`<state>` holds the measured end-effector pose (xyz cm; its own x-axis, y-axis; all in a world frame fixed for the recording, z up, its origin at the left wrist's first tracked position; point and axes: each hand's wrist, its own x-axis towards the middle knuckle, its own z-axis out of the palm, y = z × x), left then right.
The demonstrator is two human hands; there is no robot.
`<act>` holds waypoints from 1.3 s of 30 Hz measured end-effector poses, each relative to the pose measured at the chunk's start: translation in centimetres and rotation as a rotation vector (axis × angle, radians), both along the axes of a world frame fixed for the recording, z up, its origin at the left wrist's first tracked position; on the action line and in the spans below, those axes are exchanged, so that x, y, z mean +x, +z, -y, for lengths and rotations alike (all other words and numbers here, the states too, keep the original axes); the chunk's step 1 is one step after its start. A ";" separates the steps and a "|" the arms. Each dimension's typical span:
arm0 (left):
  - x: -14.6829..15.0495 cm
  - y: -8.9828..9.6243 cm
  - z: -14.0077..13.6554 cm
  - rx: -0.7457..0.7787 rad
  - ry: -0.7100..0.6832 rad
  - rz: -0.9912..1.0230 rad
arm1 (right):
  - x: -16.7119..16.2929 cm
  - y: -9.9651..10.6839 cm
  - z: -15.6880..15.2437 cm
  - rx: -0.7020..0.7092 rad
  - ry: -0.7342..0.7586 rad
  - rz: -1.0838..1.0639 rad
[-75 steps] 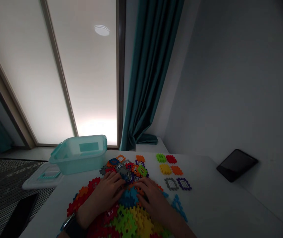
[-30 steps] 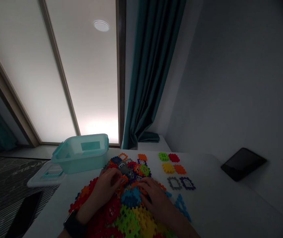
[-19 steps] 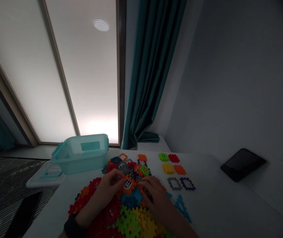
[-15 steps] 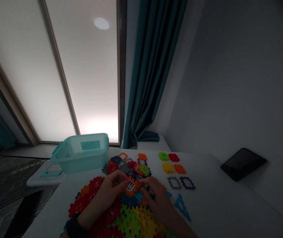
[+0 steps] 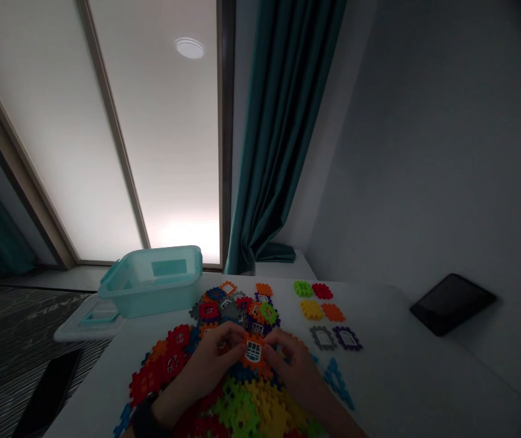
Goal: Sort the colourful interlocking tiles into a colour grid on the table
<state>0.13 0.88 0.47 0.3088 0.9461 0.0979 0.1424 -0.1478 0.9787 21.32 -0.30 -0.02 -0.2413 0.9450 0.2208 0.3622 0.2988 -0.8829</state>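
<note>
Between my two hands is an orange interlocking building tile [image 5: 253, 351] with a white window insert, held above the pile. My left hand [image 5: 217, 356] pinches its left edge between thumb and fingers. On the opposite edge, my right hand [image 5: 293, 359] grips it the same way. Below lie yellow tiles [image 5: 269, 404], lime-green tiles [image 5: 237, 407] and blue ones, partly hidden by my hands. Red tiles [image 5: 151, 377] are heaped beside my left forearm. Just beyond my fingers, mixed tiles with window inserts [image 5: 230, 307] are piled.
A teal plastic bin [image 5: 155, 289] stands at the table's back left, its lid [image 5: 87, 319] beside it. To the right, single tiles [image 5: 312, 309] lie in pairs, with a blue triangular piece [image 5: 338, 383] nearer me. A black tablet-like object [image 5: 452, 303] is at far right.
The orange window tile has shifted slightly right and down and now stands more upright. My right hand has closed in on its right edge.
</note>
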 end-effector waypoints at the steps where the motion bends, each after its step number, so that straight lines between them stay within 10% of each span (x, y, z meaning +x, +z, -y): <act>1: 0.0 0.1 0.1 -0.007 -0.016 -0.010 | 0.0 0.0 0.0 0.002 -0.010 -0.005; 8: -0.3 0.1 0.1 0.032 -0.056 -0.054 | 0.1 -0.1 0.1 0.073 -0.056 0.018; 19: -1.1 0.1 0.4 0.313 -0.012 -0.273 | 0.8 -1.2 0.1 0.777 0.002 0.316; 28: -1.9 -1.1 -0.5 0.765 0.091 -0.458 | 0.5 -1.8 0.3 0.685 -0.070 0.335; 39: -2.1 -1.6 -0.8 0.830 0.162 -0.519 | 0.3 -1.4 0.2 0.725 -0.077 0.249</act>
<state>-1.95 1.65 -1.11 0.3737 0.6732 0.6381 0.6030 -0.6990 0.3843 21.67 -0.53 -1.39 -0.3048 0.6006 0.7392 0.5679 0.7377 -0.3651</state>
